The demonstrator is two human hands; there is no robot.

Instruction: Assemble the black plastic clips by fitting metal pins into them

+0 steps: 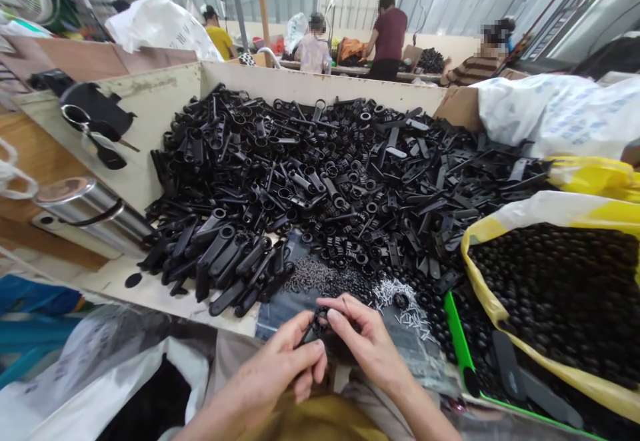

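Note:
My left hand (280, 374) and my right hand (365, 341) meet low in the view, and both pinch a small black plastic part (316, 326). Fingers hide much of that part, so its shape is unclear. Just ahead of my hands lie a patch of dark screws (320, 280) and a scatter of silver screws (400, 302) on a blue-grey sheet (273, 314). Beyond them rises a large heap of black plastic moulded parts (325, 174), with longer pieces (225, 268) at its near left.
Cream walls (150, 108) bound the heap's far and left sides. Scissors (87, 128) and a steel cylinder (90, 211) lie left. On the right, a yellow bag (500, 281) holds black round pieces beside a green tray edge (459, 341). Several people work beyond.

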